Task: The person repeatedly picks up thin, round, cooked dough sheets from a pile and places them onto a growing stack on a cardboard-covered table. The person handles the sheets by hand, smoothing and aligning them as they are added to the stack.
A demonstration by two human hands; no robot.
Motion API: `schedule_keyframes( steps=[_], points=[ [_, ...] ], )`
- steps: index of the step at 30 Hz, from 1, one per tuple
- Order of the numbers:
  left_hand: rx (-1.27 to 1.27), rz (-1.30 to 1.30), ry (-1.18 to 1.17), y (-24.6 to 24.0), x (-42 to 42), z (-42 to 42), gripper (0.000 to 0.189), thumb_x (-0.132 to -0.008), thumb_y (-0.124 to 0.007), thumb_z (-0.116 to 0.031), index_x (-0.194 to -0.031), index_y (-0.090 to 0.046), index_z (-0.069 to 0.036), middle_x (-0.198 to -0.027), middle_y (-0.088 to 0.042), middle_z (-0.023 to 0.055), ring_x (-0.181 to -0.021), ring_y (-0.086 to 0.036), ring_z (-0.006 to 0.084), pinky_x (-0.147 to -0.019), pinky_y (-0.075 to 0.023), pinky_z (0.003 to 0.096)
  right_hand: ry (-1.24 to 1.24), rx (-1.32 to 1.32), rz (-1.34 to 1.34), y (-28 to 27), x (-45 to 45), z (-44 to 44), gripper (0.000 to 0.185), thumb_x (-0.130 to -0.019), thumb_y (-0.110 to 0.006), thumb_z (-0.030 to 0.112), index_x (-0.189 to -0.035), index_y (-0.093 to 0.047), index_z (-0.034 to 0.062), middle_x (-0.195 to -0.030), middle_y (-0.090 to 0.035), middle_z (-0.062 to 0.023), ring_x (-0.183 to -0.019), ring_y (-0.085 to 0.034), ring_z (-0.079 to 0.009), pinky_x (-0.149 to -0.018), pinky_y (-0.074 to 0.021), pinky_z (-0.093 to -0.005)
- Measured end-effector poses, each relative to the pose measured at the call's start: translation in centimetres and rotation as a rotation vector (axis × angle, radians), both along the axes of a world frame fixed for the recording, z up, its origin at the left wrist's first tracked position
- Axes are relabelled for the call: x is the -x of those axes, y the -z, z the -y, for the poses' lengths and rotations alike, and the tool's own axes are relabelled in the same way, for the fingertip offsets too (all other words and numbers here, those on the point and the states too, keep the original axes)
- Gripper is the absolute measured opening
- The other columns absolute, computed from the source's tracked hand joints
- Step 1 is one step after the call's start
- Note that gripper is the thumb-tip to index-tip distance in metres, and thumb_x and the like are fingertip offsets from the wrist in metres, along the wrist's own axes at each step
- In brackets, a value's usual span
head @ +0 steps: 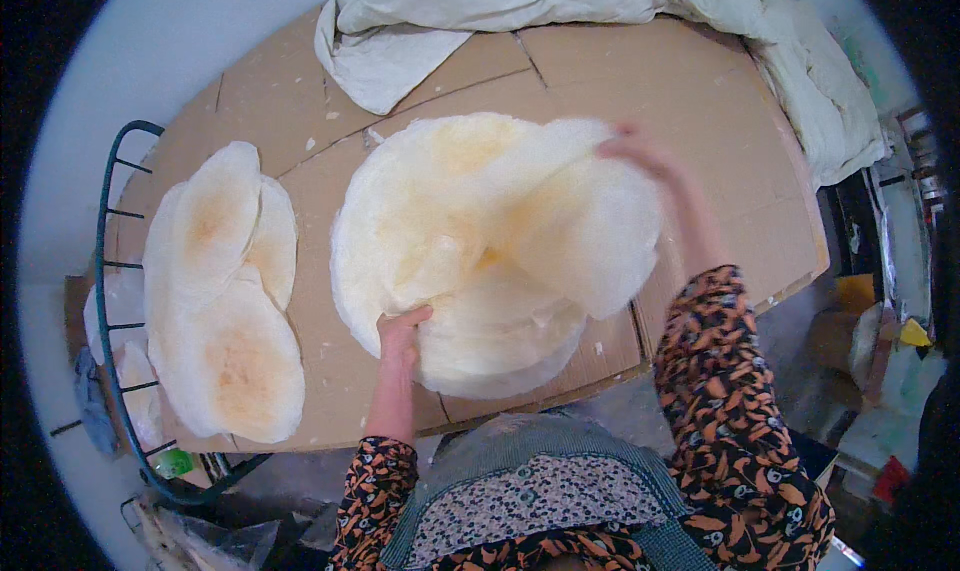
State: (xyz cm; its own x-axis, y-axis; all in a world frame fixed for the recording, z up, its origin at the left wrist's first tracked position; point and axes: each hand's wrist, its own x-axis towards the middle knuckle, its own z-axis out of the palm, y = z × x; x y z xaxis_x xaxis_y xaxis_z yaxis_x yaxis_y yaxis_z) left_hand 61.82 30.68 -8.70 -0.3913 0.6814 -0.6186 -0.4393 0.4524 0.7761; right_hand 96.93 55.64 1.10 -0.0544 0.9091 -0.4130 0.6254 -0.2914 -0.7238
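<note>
Large, thin round flatbreads lie in a loose pile at the middle of the cardboard-covered table. My left hand grips the near left edge of the pile, thumb on top. At the far right rim, my right hand holds the edge of a pale flatbread sheet, which is twisted and partly raised over the pile. Motion blurs that hand and the sheet. Browned patches show through the layers. How many sheets each hand holds cannot be told.
Several folded flatbreads lie at the left, by a dark green metal rail. White cloth is bunched along the far and right edges of the table. Cardboard covers the tabletop, with seams and crumbs on it.
</note>
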Motion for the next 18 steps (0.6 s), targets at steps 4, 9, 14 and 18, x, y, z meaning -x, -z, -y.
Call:
schedule_keyframes(
  steps=[4, 9, 14, 18],
  points=[
    [-0.012, 0.052, -0.035, 0.1, 0.1, -0.2, 0.041, -0.058, -0.067, 0.009, -0.097, -0.055, 0.004, -0.088, -0.061, 0.0113, -0.077, -0.059, 0.0236, -0.074, -0.0475, 0.0341, 0.134, -0.241, -0.164, -6.9, -14.4, -1.5, 0.035, -0.068, -0.07, 0.021, -0.095, -0.059, 0.0008, -0.084, -0.06, -0.0055, -0.077, -0.056, -0.0153, -0.068, -0.0456, -0.0279],
    [-0.013, 0.051, -0.054, 0.2, 0.4, 0.1, 0.045, -0.058, -0.067, 0.011, -0.1, -0.053, 0.005, -0.089, -0.06, 0.0119, -0.077, -0.059, 0.0232, -0.072, -0.0481, 0.0337, 0.218, -0.487, 0.131, -16.2, -19.8, -0.5, 0.03, -0.071, -0.066, 0.018, -0.092, -0.059, -0.0021, -0.078, -0.06, -0.0057, -0.063, -0.056, -0.0122, -0.058, -0.0454, -0.0253],
    [0.007, 0.067, -0.066, 0.5, 0.6, 0.1, 0.048, -0.058, -0.066, 0.01, -0.103, -0.051, 0.004, -0.09, -0.06, 0.0123, -0.076, -0.059, 0.0239, -0.072, -0.0487, 0.0351, 0.256, -0.443, 0.157, -20.6, -22.7, -0.5, 0.033, -0.073, -0.064, 0.023, -0.093, -0.059, -0.0021, -0.079, -0.061, -0.0073, -0.064, -0.058, -0.0151, -0.058, -0.0466, -0.0288],
    [-0.081, 0.133, -0.037, -0.9, 0.8, 0.5, 0.047, -0.064, -0.066, 0.005, -0.108, -0.049, 0.003, -0.095, -0.059, 0.0131, -0.081, -0.058, 0.0253, -0.075, -0.0479, 0.0367, 0.222, -0.366, 0.062, -21.3, -23.7, -1.4, 0.034, -0.074, -0.064, 0.025, -0.095, -0.059, -0.0012, -0.08, -0.061, -0.0062, -0.064, -0.058, -0.0149, -0.057, -0.047, -0.029]
  ],
)
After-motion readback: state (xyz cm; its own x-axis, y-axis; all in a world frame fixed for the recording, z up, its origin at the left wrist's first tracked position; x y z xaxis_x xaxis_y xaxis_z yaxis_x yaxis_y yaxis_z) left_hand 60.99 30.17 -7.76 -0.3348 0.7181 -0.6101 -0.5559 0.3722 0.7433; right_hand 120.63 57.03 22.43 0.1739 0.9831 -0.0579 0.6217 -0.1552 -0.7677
